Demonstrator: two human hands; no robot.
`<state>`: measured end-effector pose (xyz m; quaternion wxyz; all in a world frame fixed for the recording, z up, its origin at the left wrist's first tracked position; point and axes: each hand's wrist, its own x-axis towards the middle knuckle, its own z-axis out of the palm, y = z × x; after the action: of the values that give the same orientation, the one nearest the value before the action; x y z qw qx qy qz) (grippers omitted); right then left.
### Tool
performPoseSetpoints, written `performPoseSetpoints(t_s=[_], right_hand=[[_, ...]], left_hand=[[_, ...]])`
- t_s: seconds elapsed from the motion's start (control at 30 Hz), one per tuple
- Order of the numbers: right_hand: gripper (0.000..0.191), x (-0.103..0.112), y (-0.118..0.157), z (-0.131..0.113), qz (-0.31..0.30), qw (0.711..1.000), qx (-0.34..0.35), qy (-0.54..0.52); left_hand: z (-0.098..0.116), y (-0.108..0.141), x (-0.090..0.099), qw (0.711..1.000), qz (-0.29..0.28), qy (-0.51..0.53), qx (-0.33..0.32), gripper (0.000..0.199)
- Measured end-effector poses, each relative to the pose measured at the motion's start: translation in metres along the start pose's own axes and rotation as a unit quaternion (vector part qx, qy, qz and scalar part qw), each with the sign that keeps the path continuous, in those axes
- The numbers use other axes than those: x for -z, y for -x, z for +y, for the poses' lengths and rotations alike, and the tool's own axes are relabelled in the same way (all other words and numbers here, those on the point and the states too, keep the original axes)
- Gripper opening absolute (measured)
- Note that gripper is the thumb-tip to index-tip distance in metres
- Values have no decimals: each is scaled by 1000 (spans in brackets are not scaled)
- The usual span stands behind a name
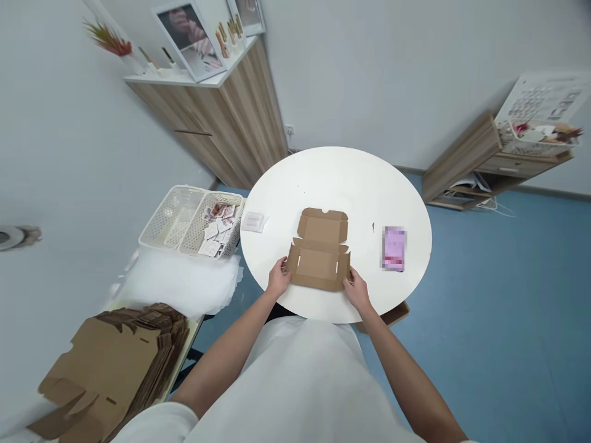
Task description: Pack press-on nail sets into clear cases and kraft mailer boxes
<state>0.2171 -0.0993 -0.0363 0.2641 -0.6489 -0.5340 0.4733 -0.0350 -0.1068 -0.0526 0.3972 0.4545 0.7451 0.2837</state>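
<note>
An unfolded brown cardboard box (318,263) lies on the white round table (337,178), its lid part pointing away from me. Its two side flaps are bent partly upward. My left hand (279,278) grips the left side flap, thumb on the inside. On the opposite flap, my right hand (356,289) has its fingers closed round the cardboard near the front corner. To the right on the table rests a purple package (394,249), blurred out in the picture. A small clear packet (253,221) sits near the table's left edge.
At lower left is a stack of flat cardboard boxes (111,357), with white sheets (175,280) behind it. White plastic baskets (173,215) hold small cards. A wooden cabinet (249,111) stands behind, a low shelf (466,160) at right. Under the table's right edge is an open carton (398,314).
</note>
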Motion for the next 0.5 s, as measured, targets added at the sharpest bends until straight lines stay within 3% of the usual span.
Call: performPoseSetpoints(t_s=[0.07, 0.17, 0.23, 0.33, 0.43, 0.5], right_hand=[[54, 3, -3, 6, 0, 1000, 0, 7], [72, 11, -12, 13, 51, 997, 4, 55], [78, 17, -24, 12, 77, 993, 7, 94], [74, 25, -51, 1, 65, 991, 9, 117], [67, 25, -86, -14, 22, 995, -3, 95], [61, 22, -108, -22, 3, 998, -29, 64]], left_hand=[[1, 4, -1, 998, 39, -53, -13, 60], [6, 14, -3, 981, 92, -160, -64, 75], [11, 23, -3, 962, 93, -236, -101, 85], [19, 33, -4, 933, 14, -319, -167, 84], [24, 34, -6, 903, -105, -352, -224, 63], [24, 29, -10, 889, -146, -363, -239, 51]])
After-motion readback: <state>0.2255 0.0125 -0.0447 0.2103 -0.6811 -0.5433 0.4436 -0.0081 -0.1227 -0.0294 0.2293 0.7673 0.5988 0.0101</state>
